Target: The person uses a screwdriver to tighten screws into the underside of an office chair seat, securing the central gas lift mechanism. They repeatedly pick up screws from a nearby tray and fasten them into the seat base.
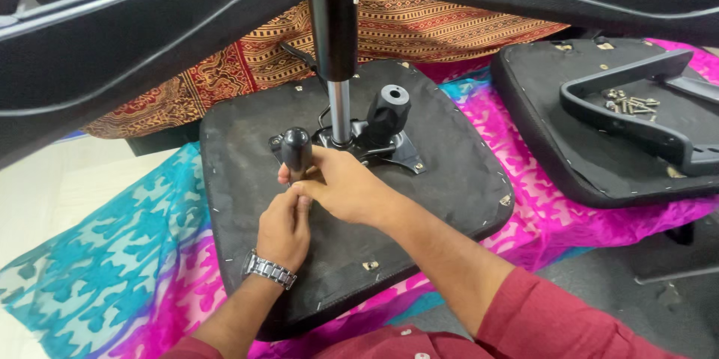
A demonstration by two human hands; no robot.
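Seat underside: your upturned office-chair seat [449, 179] lies flat on a pink and turquoise patterned cloth [112, 254], black underside facing you.
Mechanism plate: the black tilt mechanism [374, 142] is fixed near the seat's centre, with the gas lift cylinder [341, 108] rising straight up out of it toward 12 o'clock.
Lever: the black adjustment lever knob [295, 148] stands at about 9 o'clock from the cylinder, just beside the plate. Its long axis runs nearly upright, tilted slightly toward you, and its lower end is hidden in your hands.
Right hand: your right hand [346, 187] comes in from 4 o'clock and is wrapped around the lever below the knob, fingers closed firmly on it.
Left hand: your left hand [284, 228], with a metal wristwatch [268, 269] at the wrist, sits directly under the right at 6 o'clock. Its fingertips are pinched together at the lever's base, touching the right hand. I cannot tell what, if anything, they pinch.
Key relation: the lever lies straight above both hands, the right hand nearer the knob and the left nearer the seat surface.
Nearby: a second seat pad [569, 149] lies at 3 o'clock, well apart, carrying a black armrest bracket [636, 104] and a small heap of screws [629, 103].
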